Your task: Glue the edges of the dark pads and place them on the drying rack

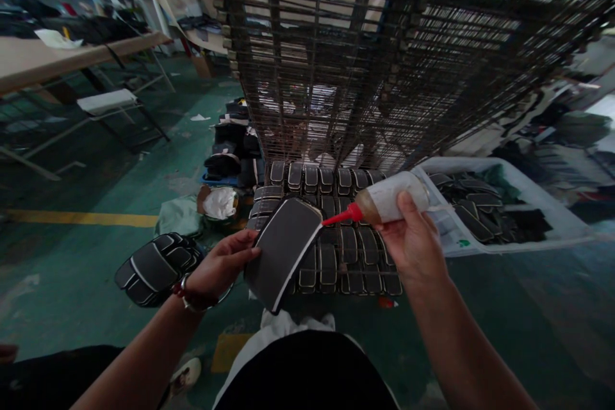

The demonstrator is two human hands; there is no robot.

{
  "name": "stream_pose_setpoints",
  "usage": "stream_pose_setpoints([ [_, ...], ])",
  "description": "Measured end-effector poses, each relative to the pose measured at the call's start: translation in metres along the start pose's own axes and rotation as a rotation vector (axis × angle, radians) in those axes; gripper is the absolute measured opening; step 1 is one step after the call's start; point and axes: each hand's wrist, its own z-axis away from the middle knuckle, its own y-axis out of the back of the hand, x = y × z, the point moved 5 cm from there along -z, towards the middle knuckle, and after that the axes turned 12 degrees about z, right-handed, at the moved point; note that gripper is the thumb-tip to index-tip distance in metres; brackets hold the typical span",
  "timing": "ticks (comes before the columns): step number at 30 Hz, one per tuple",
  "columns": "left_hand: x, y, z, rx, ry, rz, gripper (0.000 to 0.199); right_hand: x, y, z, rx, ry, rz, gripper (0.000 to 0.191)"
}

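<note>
My left hand (pixel 233 261) grips the left edge of a dark grey panel (pixel 283 246), fingers and thumb pressed on it. A whitish line runs along the panel's right edge. In my right hand (pixel 413 237) is a squeeze bottle (pixel 391 198) with a pale wrap and brownish contents, tilted to the left. Its red nozzle tip meets the panel's upper right corner. Below and behind the panel, rows of similar small dark pieces with light edges (pixel 349 243) lie on a rack shelf.
A tall wire rack (pixel 327 45) rises ahead. At the right stands a white bin (pixel 446 230) of dark pieces. A black bag (pixel 158 266) and a green sack (pixel 180 216) lie at the left. Tables stand at the far left. Part of another person (pixel 62 375) shows at the lower left.
</note>
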Motion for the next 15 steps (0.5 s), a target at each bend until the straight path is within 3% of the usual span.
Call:
stream_pose_setpoints([
  [5,-0.014,-0.006,-0.001,-0.041,0.034,0.098,0.028,0.005,-0.001,-0.01,0.009,0.083,0.066,0.03],
  [15,-0.024,-0.015,-0.001,-0.054,0.074,0.184,0.028,0.009,-0.003,-0.011,0.01,0.069,0.063,0.033],
])
